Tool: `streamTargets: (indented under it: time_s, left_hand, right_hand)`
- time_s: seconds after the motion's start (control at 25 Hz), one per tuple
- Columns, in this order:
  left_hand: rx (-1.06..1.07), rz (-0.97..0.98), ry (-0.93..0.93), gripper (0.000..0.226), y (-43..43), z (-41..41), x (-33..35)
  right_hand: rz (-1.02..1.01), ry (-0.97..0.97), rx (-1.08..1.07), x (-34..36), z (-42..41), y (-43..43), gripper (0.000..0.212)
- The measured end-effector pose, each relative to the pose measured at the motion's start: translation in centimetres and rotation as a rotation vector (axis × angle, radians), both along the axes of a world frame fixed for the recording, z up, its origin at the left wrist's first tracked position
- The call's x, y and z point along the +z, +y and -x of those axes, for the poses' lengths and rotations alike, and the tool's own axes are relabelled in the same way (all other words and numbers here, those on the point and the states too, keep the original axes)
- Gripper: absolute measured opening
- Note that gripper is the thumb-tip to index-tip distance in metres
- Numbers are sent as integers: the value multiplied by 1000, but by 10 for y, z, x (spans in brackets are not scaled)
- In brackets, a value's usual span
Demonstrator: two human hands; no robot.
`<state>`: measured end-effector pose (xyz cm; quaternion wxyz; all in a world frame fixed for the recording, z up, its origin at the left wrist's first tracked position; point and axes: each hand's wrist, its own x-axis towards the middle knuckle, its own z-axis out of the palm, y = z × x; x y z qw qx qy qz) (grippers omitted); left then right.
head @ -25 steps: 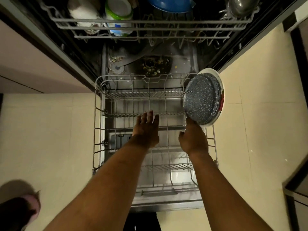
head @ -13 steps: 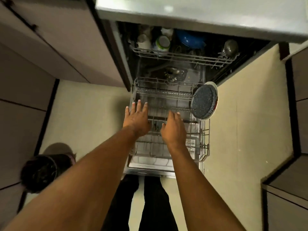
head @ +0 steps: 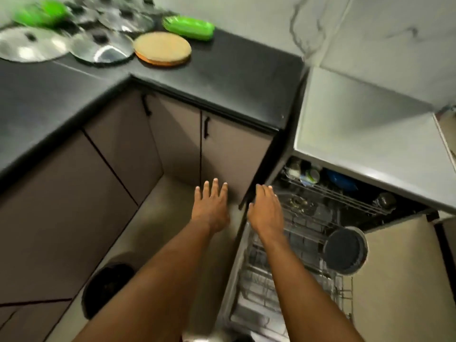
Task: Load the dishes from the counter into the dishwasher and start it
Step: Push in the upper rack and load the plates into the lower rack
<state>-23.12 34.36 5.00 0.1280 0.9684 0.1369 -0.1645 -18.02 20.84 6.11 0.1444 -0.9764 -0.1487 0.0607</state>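
As it stands on edge, the plate (head: 345,250) looks dark, pale-rimmed.

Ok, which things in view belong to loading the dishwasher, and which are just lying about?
For the job: steel lids, green dishes and round wooden board on the counter; lower rack; speckled plate standing in it; left hand and right hand, both empty.

Lying about: dark bin; cabinet doors.
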Motion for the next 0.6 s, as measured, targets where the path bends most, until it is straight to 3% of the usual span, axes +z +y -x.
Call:
streamTargets:
  time_s: [0.24,0.6]
  left_hand:
    - [116,-45,-120,76,143,-11,40]
    - [191,-85,-77,79,246,-69,42]
  right_hand:
    - [-50,-155,157,42,-12,142,59]
    - [-60,-154,256,32,-100,256,58]
